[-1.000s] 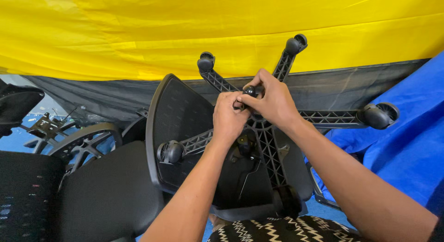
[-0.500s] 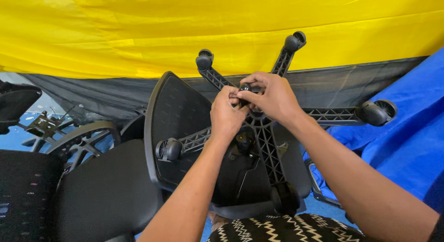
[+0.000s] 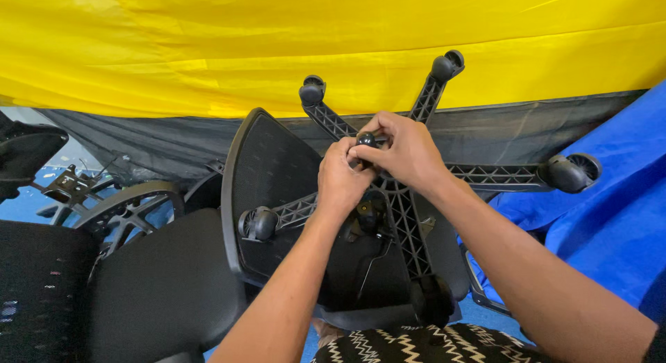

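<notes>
Black knob (image 3: 366, 139) pinched by both hands, left hand (image 3: 341, 179), right hand (image 3: 406, 151)

One view only, from a camera on the person's head; it looks forward and slightly down along both forearms, close to the left hand (image 3: 341, 177) and right hand (image 3: 406, 153); these meet mid-frame at the hub of an upturned black chair base (image 3: 402, 217); behind it a yellow sheet (image 3: 208, 51) fills the top; blue cloth (image 3: 610, 217) closes the right edge; no second view shares the scene.
</notes>
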